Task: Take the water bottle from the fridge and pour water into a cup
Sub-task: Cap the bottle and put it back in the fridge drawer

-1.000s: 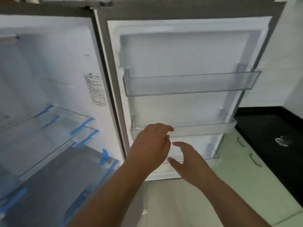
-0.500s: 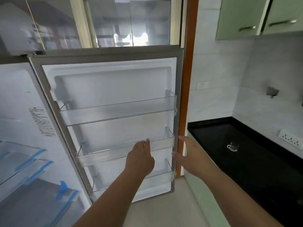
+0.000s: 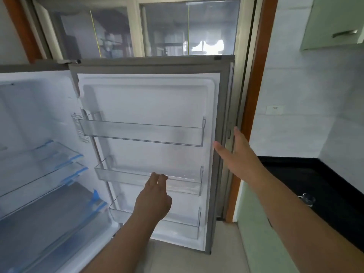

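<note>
Grey-framed fridge door with white inner liner (image 3: 151,99) stands fully open, filling the centre of the view. Its three clear plastic door bins (image 3: 141,133) sit one above another toward 6 o'clock; all three show no bottle.

Fridge cavity with clear, blue-taped shelves (image 3: 39,174) lies at 9 o'clock; the visible shelves hold nothing recognisable as a bottle. The water bottle is not in view; where it is cannot be told.

Left hand (image 3: 153,200): at 6 o'clock of centre, fingers loosely bent and holding nothing, fingertips (image 3: 160,177) at the rim of the middle bin; contact cannot be confirmed.

Right hand (image 3: 239,154): at 3 o'clock, spread flat and wide, thumb across the door's outer edge, fingers behind it; holding nothing.

Small clear glass cup (image 3: 307,200) stands on the black countertop (image 3: 325,174) at 4 o'clock, well apart from both hands.

Assessed risks:
- The search may fail. Both hands attend to a door with no bottle; time spent here delays checking the cavity
- The right hand on the door edge could swing the door shut on the left hand near the bin
- Pressure on the middle bin rim could unseat it
- The cup is transparent against dark stone and easily knocked by the right forearm, which passes close above it
</note>
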`<state>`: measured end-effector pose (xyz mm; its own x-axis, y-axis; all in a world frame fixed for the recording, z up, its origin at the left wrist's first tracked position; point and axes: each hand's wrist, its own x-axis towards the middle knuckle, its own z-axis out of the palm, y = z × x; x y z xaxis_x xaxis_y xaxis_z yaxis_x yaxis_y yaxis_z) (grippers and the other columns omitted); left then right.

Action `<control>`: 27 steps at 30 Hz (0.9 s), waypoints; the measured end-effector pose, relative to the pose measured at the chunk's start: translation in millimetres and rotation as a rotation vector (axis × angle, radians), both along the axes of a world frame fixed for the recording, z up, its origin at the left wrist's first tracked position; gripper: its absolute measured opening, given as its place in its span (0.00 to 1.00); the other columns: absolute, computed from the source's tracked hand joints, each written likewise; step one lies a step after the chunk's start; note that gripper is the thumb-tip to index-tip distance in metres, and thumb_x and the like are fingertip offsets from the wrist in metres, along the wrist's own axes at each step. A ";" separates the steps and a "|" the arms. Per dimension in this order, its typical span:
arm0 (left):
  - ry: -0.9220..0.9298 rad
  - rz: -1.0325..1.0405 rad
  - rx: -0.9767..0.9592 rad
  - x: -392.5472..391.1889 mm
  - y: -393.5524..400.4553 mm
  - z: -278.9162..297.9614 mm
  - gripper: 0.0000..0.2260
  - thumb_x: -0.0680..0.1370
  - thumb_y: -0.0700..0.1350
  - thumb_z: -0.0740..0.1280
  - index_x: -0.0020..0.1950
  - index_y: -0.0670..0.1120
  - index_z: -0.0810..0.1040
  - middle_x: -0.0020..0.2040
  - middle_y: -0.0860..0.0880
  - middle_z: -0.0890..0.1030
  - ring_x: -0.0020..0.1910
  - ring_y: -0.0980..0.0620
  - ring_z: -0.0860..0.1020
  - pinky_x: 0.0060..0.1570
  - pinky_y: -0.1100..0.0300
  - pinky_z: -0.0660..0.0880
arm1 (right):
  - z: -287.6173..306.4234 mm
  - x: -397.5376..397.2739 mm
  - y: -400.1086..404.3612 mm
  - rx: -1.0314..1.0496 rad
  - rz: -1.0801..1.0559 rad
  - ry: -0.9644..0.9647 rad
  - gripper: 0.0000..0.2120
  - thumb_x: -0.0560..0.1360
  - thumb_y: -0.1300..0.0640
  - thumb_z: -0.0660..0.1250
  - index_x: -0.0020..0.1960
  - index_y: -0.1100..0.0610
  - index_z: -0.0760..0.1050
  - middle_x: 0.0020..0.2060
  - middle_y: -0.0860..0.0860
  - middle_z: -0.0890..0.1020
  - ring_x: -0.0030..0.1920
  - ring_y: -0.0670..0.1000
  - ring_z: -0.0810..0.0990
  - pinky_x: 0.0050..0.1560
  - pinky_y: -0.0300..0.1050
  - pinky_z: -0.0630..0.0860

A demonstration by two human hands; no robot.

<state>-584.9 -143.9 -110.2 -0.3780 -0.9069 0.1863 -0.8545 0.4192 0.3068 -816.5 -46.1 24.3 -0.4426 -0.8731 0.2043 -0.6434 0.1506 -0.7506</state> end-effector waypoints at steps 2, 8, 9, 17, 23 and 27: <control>0.044 0.036 0.023 10.1 7.7 -1.3 0.25 0.79 0.44 0.65 0.76 0.51 0.65 0.81 0.47 0.60 0.77 0.46 0.67 0.61 0.55 0.75 | 11.8 -1.9 -0.9 -0.038 0.035 -0.017 0.45 0.76 0.29 0.60 0.83 0.41 0.40 0.84 0.43 0.46 0.83 0.54 0.51 0.79 0.61 0.56; 0.188 0.112 0.001 55.8 26.4 -7.1 0.16 0.83 0.37 0.59 0.70 0.49 0.72 0.76 0.50 0.67 0.72 0.51 0.72 0.57 0.60 0.73 | 25.8 9.6 -0.4 -0.178 0.228 -0.163 0.44 0.76 0.36 0.69 0.83 0.41 0.47 0.79 0.44 0.65 0.77 0.51 0.67 0.74 0.55 0.65; 0.258 0.140 0.007 63.2 31.1 -6.9 0.14 0.84 0.38 0.58 0.67 0.50 0.73 0.73 0.51 0.70 0.68 0.53 0.74 0.56 0.62 0.70 | 25.5 14.4 1.2 -0.206 0.252 -0.184 0.44 0.76 0.38 0.71 0.82 0.43 0.50 0.76 0.43 0.69 0.72 0.49 0.72 0.71 0.53 0.69; 0.535 0.333 0.131 114.5 79.8 16.3 0.07 0.86 0.52 0.60 0.54 0.56 0.78 0.56 0.51 0.81 0.58 0.49 0.79 0.54 0.59 0.73 | 4.1 86.2 36.8 -0.408 0.309 -0.006 0.39 0.66 0.31 0.77 0.65 0.45 0.59 0.54 0.43 0.79 0.52 0.50 0.83 0.50 0.52 0.85; 0.706 0.181 -0.079 132.2 175.0 57.8 0.17 0.81 0.65 0.58 0.55 0.56 0.80 0.52 0.60 0.84 0.55 0.61 0.82 0.54 0.62 0.78 | -8.7 150.1 50.4 -0.585 0.411 0.111 0.47 0.64 0.27 0.74 0.69 0.54 0.61 0.58 0.50 0.78 0.54 0.53 0.82 0.45 0.54 0.84; 0.637 0.242 -0.106 154.9 209.3 62.0 0.14 0.81 0.66 0.59 0.62 0.62 0.73 0.60 0.66 0.79 0.62 0.66 0.78 0.54 0.72 0.75 | -12.2 193.5 53.0 -0.672 0.533 0.152 0.44 0.66 0.28 0.74 0.67 0.55 0.62 0.57 0.52 0.77 0.50 0.50 0.80 0.40 0.35 0.77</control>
<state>-430.0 65.4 -48.2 0.0449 -0.9165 0.3976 -0.5947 0.2952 0.7478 -623.0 6.9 12.2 0.0646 -0.6291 0.7746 -0.6028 -0.6432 -0.4722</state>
